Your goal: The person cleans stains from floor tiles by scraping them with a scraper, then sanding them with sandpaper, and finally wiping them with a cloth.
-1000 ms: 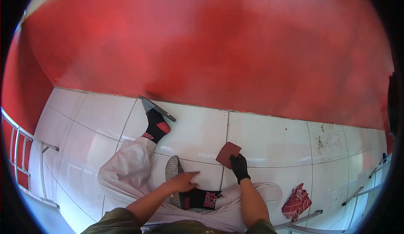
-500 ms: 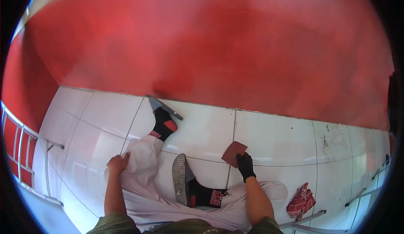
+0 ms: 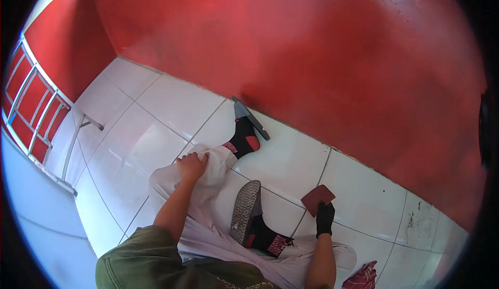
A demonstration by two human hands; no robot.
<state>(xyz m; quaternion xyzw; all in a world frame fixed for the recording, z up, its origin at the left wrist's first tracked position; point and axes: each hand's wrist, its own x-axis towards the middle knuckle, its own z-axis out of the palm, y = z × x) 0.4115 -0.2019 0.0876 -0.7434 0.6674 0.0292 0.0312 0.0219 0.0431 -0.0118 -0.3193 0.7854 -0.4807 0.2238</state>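
Note:
My right hand (image 3: 325, 219), in a black glove, pinches the lower edge of a reddish-brown square of sandpaper (image 3: 316, 197). It holds the square above the white floor tiles, apart from the red wall (image 3: 291, 44). My left hand (image 3: 192, 166) is bare and lies over the knee of my pale trousers (image 3: 213, 172), fingers stretched out, with nothing seen in it. My legs are folded on the floor. One grey sandal (image 3: 253, 118) points toward the wall; the other sandal (image 3: 246, 211) shows its patterned sole.
A metal ladder (image 3: 39, 102) lies at the left, with one leg (image 3: 75, 146) reaching over the tiles. A red checked cloth (image 3: 362, 277) rests on the floor at the lower right. Brown specks (image 3: 411, 220) mark a tile near the wall's base at the right.
My view has turned and tilted to the left, showing more of the ladder. My left hand has slid forward over the knee. The right hand still grips the sandpaper.

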